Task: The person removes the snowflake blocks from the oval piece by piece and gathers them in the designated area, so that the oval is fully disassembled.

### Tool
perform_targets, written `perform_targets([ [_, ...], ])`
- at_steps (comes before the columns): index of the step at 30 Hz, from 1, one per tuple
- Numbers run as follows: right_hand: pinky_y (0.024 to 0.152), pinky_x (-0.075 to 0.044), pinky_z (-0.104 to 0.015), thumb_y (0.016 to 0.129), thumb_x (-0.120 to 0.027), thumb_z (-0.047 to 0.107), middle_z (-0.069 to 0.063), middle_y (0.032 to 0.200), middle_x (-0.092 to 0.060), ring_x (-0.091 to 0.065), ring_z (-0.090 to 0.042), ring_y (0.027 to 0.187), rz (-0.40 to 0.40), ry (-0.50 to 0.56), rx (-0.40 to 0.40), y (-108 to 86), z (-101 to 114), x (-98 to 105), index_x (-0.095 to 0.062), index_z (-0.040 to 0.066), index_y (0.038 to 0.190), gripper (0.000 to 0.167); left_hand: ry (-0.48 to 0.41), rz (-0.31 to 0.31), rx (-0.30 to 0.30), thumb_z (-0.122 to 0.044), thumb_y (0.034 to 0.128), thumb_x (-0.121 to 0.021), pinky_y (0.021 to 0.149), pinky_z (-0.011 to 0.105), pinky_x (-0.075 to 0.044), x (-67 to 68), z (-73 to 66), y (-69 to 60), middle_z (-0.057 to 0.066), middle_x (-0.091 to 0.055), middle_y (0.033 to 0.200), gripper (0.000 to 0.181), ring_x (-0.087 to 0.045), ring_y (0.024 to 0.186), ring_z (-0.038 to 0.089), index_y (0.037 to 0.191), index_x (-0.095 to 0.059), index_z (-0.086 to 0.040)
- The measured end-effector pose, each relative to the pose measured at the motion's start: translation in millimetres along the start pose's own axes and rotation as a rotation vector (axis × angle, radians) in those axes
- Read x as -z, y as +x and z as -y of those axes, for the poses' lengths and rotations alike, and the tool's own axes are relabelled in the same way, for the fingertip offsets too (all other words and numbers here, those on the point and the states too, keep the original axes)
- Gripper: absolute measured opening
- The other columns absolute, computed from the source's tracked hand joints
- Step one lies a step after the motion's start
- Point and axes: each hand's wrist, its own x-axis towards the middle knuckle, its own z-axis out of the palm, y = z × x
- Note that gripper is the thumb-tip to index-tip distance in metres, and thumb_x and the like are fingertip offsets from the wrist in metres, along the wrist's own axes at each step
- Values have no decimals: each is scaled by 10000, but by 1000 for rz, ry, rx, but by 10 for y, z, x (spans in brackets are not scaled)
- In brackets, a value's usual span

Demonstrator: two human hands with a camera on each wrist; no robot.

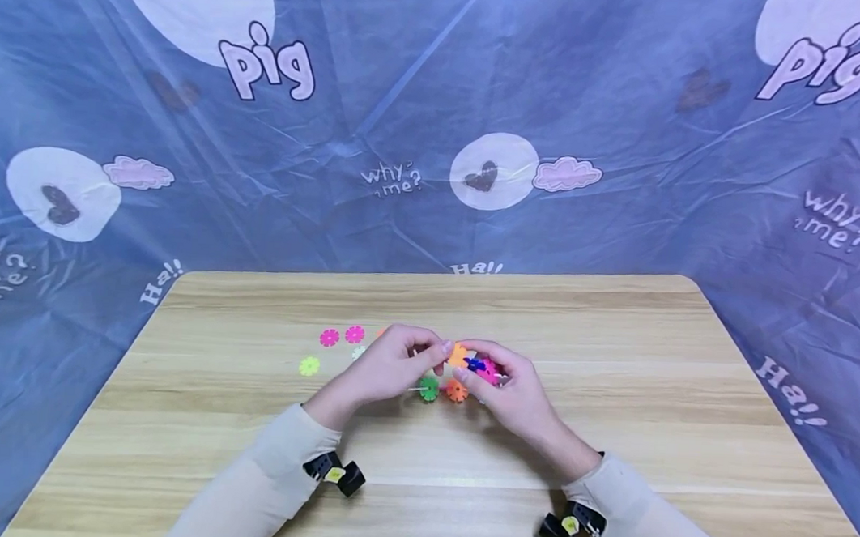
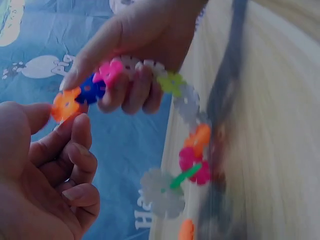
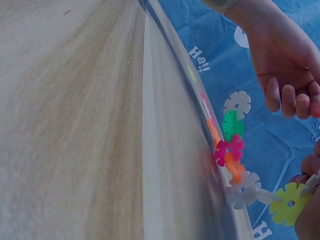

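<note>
Several notched plastic snowflake discs are joined into a chain. My left hand point(image 1: 396, 366) pinches the orange disc point(image 2: 66, 104) at one end between thumb and finger. Beside it, my right hand point(image 1: 520, 391) grips the chain near the blue disc point(image 2: 92, 91) and the pink disc point(image 2: 110, 72), its other fingers curled beneath. From that hand the chain hangs in a curve, past a yellow disc point(image 3: 290, 204) and a deep pink disc point(image 3: 229, 149), to a green disc point(image 3: 233, 125) and a whitish disc point(image 3: 238, 103). Fingers partly hide some discs in the head view.
Two loose pink discs, a left one point(image 1: 329, 338) and a right one point(image 1: 354, 334), lie on the wooden table point(image 1: 446, 513) beyond my left hand. Near them are a yellow-green disc point(image 1: 310, 366) and a pale disc point(image 1: 358, 351). Printed blue fabric point(image 1: 410, 97) surrounds the table's back and sides.
</note>
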Motion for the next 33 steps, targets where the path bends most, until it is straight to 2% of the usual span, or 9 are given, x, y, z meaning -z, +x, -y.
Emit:
perform_targets([
  [2, 780, -636, -258, 981, -762, 58, -215, 1216, -758, -726, -71, 911, 20, -12, -7, 5, 5, -5, -713, 47, 1344, 367, -45, 2, 4, -218, 1111, -590, 637, 229, -443, -19, -12, -5, 174, -700, 819, 344, -512, 661, 101, 899, -771, -18],
  [5, 748, -625, -263, 986, -764, 79, -181, 1111, -741, -700, -81, 875, 33, -36, -13, 15, 11, 3, -707, 65, 1355, 374, -120, -18, 26, -160, 1096, -599, 600, 206, -418, -33, 0, -9, 173, -691, 777, 304, -495, 631, 90, 916, -775, 12],
  [9, 775, -598, -278, 993, -757, 101, -113, 1006, -695, -673, -112, 866, 34, -64, -34, 28, 5, 40, -677, 79, 1401, 416, -223, -61, 85, -121, 1091, -599, 607, 210, -452, -29, 57, -8, 27, -692, 737, 289, -538, 658, 123, 944, -758, 70],
  [12, 901, -593, -291, 1010, -738, 119, -134, 1147, -735, -701, -141, 998, 52, -52, -60, 34, -16, 69, -641, 70, 1444, 447, -290, -95, 129, -98, 1092, -590, 646, 225, -511, -13, 105, -6, -53, -686, 735, 278, -579, 697, 141, 966, -738, 102],
  [14, 937, -599, -303, 1028, -715, 123, -176, 1255, -729, -717, -187, 1054, 68, -28, -76, 31, -36, 85, -626, 43, 1452, 441, -315, -110, 147, -87, 1093, -587, 680, 230, -540, -3, 132, -4, -55, -689, 741, 270, -598, 712, 132, 976, -731, 109],
  [17, 878, -614, -294, 1053, -684, 134, -215, 1348, -704, -735, -256, 1015, 61, -11, -95, 25, -56, 92, -650, 31, 1421, 384, -324, -125, 164, -89, 1097, -581, 693, 238, -555, 8, 141, -6, 10, -708, 767, 264, -607, 717, 127, 1000, -729, 108],
  [21, 751, -596, -283, 1065, -669, 134, -220, 1328, -713, -719, -249, 853, 30, -19, -103, 24, -60, 82, -698, 44, 1371, 321, -298, -154, 169, -91, 1090, -597, 662, 242, -544, -11, 113, -6, 81, -711, 798, 245, -615, 719, 159, 1053, -744, 101],
  [26, 664, -570, -298, 1064, -667, 126, -209, 1243, -732, -672, -181, 743, 14, -22, -126, 27, -52, 70, -710, 35, 1355, 308, -246, -161, 164, -137, 1055, -685, 644, 268, -554, -61, 81, 3, 28, -707, 801, 208, -621, 696, 157, 1073, -766, 53],
  [33, 638, -540, -264, 1068, -666, 122, -247, 1161, -746, -636, -115, 705, -39, -14, -155, 28, -28, 56, -726, 5, 1328, 292, -290, -206, 222, -140, 1023, -747, 605, 238, -533, -90, 34, 9, 1, -723, 764, 206, -626, 657, 99, 1047, -776, 62],
])
